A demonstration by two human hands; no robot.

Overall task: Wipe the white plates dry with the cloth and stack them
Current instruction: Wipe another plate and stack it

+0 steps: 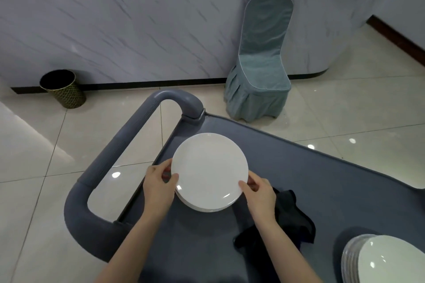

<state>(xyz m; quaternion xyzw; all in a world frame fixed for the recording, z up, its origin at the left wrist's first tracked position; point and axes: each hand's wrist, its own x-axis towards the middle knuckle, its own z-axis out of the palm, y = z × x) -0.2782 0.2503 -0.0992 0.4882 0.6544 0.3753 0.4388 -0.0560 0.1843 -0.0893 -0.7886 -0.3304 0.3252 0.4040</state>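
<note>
— Where's the plate (209, 165)?
— Over a stack (207, 208) at the cart's (322, 179) handle (110, 151) end; whether it touches the stack, I can't tell. The left hand (158, 186) pinches its left rim, the right hand (259, 193) its right.
— And the cloth (292, 216)?
— Crumpled on the cart, just right of the stack. A second stack (351, 257) stands at the near right edge.

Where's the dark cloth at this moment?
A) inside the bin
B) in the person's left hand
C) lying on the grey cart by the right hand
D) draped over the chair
C: the dark cloth lies crumpled on the grey cart beside the right hand, which with the left hand holds the top plate by its rim.
</note>
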